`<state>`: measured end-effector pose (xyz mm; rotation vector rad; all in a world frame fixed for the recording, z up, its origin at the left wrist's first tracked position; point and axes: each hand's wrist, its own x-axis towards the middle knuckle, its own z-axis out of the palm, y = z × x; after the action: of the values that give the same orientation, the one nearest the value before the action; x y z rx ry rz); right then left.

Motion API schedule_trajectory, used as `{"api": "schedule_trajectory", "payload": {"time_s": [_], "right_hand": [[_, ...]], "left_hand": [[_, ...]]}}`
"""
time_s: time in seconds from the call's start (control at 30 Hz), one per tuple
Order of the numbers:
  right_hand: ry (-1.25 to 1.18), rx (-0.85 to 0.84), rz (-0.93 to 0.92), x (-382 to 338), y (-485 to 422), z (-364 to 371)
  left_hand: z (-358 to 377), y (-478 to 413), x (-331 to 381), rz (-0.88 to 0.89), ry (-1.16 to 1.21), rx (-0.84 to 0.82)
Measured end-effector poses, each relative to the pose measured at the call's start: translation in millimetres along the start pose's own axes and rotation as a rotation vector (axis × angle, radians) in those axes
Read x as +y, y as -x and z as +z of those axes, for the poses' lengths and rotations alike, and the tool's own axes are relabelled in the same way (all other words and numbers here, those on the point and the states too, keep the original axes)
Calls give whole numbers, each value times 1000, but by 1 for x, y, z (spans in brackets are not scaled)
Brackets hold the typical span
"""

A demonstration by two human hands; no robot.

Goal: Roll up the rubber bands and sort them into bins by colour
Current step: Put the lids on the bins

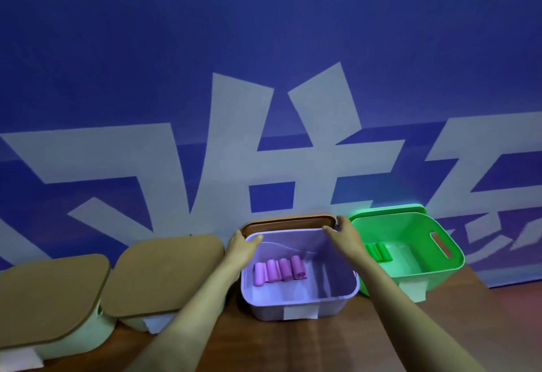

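A lilac bin [305,302] stands open in the middle of the wooden table, with several rolled pink bands [280,270] lying in a row on its floor. Behind it a brown wooden lid [287,222] stands on edge against the wall. My left hand [243,244] grips the lid's left end at the bin's back left corner. My right hand [343,232] grips the lid's right end at the back right corner. To the right, a green bin [440,272] stands open and holds rolled green bands [378,251].
Two pale green bins with brown lids shut on them, one [164,272] next to the lilac bin and one [50,298] at the far left. A green lid [390,210] leans behind the green bin. White labels hang on the bins' fronts. A blue wall with large white characters rises right behind.
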<state>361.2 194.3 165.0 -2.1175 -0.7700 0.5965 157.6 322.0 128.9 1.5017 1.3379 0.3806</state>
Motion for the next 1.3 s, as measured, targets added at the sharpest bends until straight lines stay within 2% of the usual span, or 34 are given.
{"api": "schedule_trajectory", "payload": {"time_s": [0.27,0.5,0.7,0.9,1.03,1.13,1.3], "right_hand": [[37,-81,70,8,-44,5],[-53,-2,65,26,-60,17],[-169,84,-39,17,-57,5],[-271,150,-108,-3,-35,-15],[-376,237,-45,-1,-6,-27],[-410,236,11,10,17,-28],[-424,218,112,28,41,-24]], "left_hand": [[11,-3,28,-96,145,65],[17,-11,26,-124,174,122],[4,-2,33,-33,177,176],[-3,25,51,39,336,269],[-3,57,47,48,406,300],[2,83,37,67,467,317],[11,101,10,88,400,286]]}}
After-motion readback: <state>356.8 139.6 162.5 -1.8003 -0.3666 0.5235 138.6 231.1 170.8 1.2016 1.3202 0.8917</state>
